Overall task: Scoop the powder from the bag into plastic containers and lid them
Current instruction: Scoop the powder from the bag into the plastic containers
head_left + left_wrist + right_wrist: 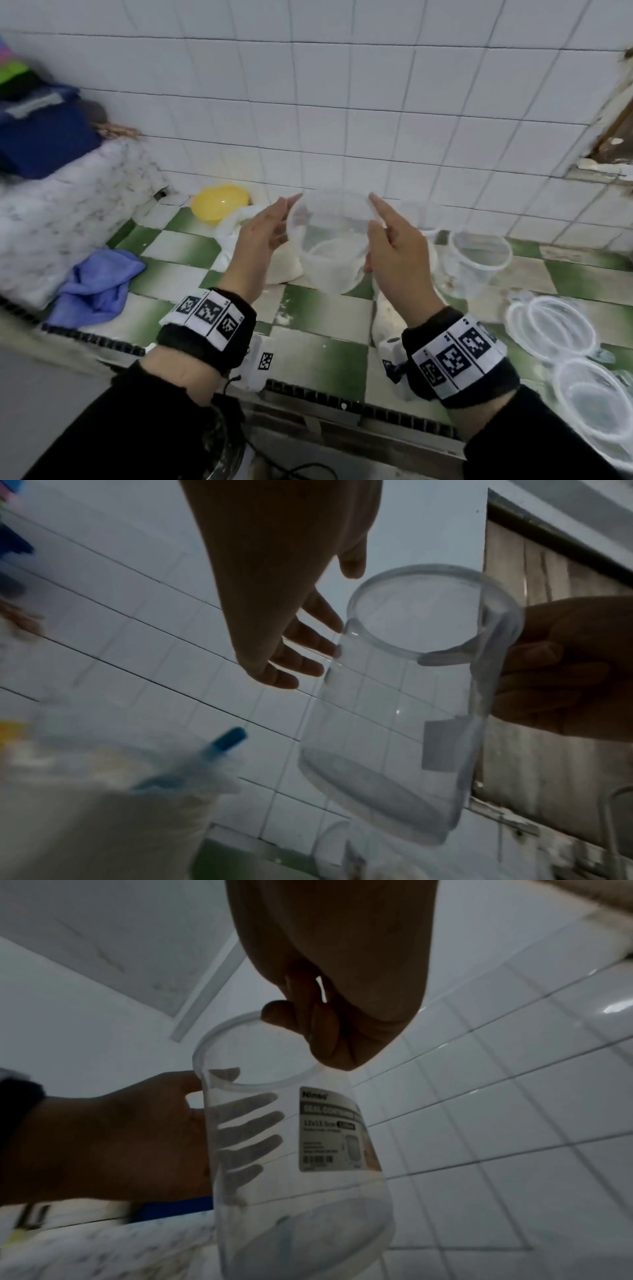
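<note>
A clear plastic container [329, 240] is held tilted in the air above the checked counter [329, 356]. My right hand [394, 246] grips its rim on the right side, index finger sticking up. My left hand [263, 229] lies against the left wall with straight, spread fingers. In the right wrist view the container [291, 1191] carries a grey label [335, 1129], and its bottom looks whitish. The left wrist view shows the white powder bag [103, 818] with a blue scoop handle [226, 739] sticking out. In the head view the bag [239, 226] lies behind my hands.
A second open container [479, 260] stands on the counter to the right. Clear round lids [551, 329] lie at the right edge. A yellow bowl [219, 205] sits by the tiled wall, a blue cloth [99, 287] at the left.
</note>
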A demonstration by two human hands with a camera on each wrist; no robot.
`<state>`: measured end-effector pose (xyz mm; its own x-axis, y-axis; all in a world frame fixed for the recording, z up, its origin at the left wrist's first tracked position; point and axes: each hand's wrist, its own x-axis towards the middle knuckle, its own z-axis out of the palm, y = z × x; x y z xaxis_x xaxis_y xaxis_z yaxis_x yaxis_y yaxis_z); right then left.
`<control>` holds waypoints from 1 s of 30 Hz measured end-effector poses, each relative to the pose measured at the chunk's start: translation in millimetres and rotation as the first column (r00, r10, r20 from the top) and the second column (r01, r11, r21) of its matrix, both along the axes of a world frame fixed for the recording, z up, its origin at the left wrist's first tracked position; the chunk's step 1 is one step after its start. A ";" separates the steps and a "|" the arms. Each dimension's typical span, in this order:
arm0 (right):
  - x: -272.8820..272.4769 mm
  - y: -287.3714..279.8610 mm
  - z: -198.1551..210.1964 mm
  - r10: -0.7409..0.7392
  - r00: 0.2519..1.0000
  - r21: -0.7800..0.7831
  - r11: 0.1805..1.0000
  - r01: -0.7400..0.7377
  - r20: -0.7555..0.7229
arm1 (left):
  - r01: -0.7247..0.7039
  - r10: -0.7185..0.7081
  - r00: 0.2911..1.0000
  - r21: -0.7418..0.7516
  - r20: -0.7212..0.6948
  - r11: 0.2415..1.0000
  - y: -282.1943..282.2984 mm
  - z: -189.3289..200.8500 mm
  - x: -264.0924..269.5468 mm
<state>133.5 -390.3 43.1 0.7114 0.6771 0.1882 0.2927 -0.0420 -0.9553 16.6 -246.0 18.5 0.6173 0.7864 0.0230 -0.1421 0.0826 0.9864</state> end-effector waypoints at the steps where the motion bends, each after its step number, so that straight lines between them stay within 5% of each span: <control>1: -9.5 8.2 -4.7 0.039 0.999 -0.017 0.999 -0.039 -0.008 | -0.010 0.010 1.000 -0.001 -0.015 1.000 5.4 -2.0 -11.5; 9: -73.6 72.3 -56.7 0.178 0.974 -0.105 0.975 -0.194 -0.138 | -0.138 0.119 0.983 -0.128 -0.142 0.982 56.8 -45.3 -96.8; 17: -105.5 117.9 -120.1 0.089 0.963 -0.222 0.964 -0.148 -0.253 | -0.034 -0.055 0.918 -0.216 -0.393 0.976 120.3 -91.4 -132.7; 25: -114.6 130.5 -134.6 0.045 0.951 -0.208 0.971 -0.114 -0.307 | 0.092 -0.187 0.867 -0.221 -0.461 0.971 155.3 -97.6 -128.6; 30: -106.5 127.7 -120.4 -0.216 0.974 -0.228 0.954 0.196 -0.068 | 0.107 -0.204 0.855 -0.223 -0.477 0.969 175.8 -92.2 -119.8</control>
